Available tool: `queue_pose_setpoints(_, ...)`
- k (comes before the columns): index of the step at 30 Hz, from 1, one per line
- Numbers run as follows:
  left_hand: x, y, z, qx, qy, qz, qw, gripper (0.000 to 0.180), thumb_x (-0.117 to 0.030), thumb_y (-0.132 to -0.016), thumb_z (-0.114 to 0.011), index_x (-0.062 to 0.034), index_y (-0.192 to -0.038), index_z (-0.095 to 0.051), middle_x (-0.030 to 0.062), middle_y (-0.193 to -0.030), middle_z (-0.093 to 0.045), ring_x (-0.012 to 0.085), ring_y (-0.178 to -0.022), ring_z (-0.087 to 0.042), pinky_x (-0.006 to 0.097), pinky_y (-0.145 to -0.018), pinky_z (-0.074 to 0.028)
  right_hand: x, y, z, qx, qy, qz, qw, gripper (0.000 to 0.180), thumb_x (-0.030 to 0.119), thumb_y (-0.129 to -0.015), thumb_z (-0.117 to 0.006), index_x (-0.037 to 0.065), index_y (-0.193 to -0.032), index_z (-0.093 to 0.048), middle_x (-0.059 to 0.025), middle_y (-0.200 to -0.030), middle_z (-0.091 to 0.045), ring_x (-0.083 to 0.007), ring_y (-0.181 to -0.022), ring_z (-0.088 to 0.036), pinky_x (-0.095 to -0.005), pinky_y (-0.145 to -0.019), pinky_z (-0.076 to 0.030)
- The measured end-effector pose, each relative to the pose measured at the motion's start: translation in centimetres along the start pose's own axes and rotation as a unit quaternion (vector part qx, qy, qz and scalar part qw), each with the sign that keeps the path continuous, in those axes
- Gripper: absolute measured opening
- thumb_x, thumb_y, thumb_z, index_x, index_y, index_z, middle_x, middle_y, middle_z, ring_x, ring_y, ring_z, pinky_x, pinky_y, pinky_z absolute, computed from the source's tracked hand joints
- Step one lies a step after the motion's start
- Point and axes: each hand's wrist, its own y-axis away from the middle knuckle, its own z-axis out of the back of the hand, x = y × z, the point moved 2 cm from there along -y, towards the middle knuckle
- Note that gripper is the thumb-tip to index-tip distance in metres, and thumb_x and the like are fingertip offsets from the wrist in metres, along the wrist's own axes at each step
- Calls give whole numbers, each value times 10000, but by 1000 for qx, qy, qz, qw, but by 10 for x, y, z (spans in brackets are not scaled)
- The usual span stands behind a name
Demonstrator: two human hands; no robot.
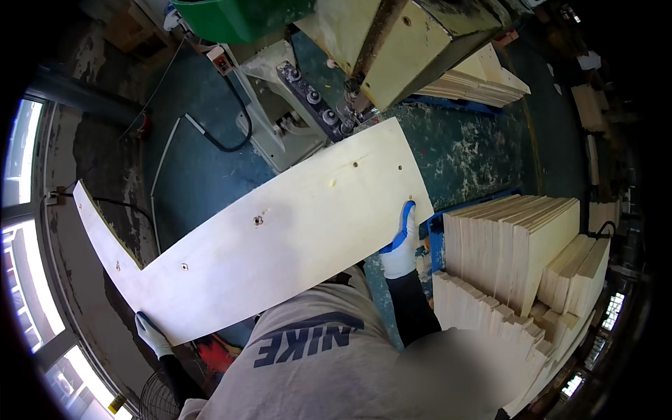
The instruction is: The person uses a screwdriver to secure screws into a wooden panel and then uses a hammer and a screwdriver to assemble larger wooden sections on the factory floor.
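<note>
A long pale plywood panel [280, 224] with an L-shaped left end and several drilled holes lies across the machine table in front of me. My left hand [150, 334], in a white and blue glove, grips its lower left corner. My right hand [401, 245], gloved the same way, holds the panel's right edge with the fingers over the top face. The panel's far right corner sits against the drilling head [346, 122] of the machine.
A cream and green machine [392, 49] stands beyond the panel, with a black control strip of knobs [311, 98]. Stacks of cut plywood pieces [518, 252] stand to my right, another stack [483, 80] further back. A black cable [234, 133] hangs at left. Windows [21, 231] line the left.
</note>
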Motion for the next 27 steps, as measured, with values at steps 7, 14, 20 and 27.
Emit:
queue_pose_setpoints(7,-30,-1,-20,-10,19,-37,999,532,-357,-1090,-521,120,-1318,-586,107,-1198,-678,170,-1063,-609,303,-963,-483,7,-15,-21,9,16,44,999,571,383,-1088,-501,53,-1537,-375,-142,-1498,-501,-266,-1336,-542,-427,-1075,-495)
queue_pose_setpoints(14,-39,-18,-24,23,37,-30,999,503,-357,-1091,-524,101,-1274,-620,73,-1159,-684,143,-1025,-596,291,-914,-485,19,-33,-40,-9,68,63,996,567,413,-1087,-480,87,-1543,-398,-123,-1537,-478,-290,-1385,-493,-460,-1153,-412)
queue_pose_setpoints(20,-73,-5,-42,38,23,-21,999,488,-350,-1091,-527,82,-1299,-616,87,-1151,-692,151,-1025,-596,292,-936,-472,32,-48,-58,-36,108,136,984,503,281,-1057,-593,27,-1469,-456,-109,-1428,-552,-221,-1299,-561,-398,-1078,-488)
queue_pose_setpoints(27,-117,-2,-38,102,19,22,994,486,-368,-1095,-516,74,-1264,-626,90,-1112,-689,150,-995,-597,294,-908,-483,37,-42,-55,-46,142,135,980,534,271,-1042,-622,-5,-1465,-448,-122,-1369,-576,-214,-1232,-595,-380,-1016,-522)
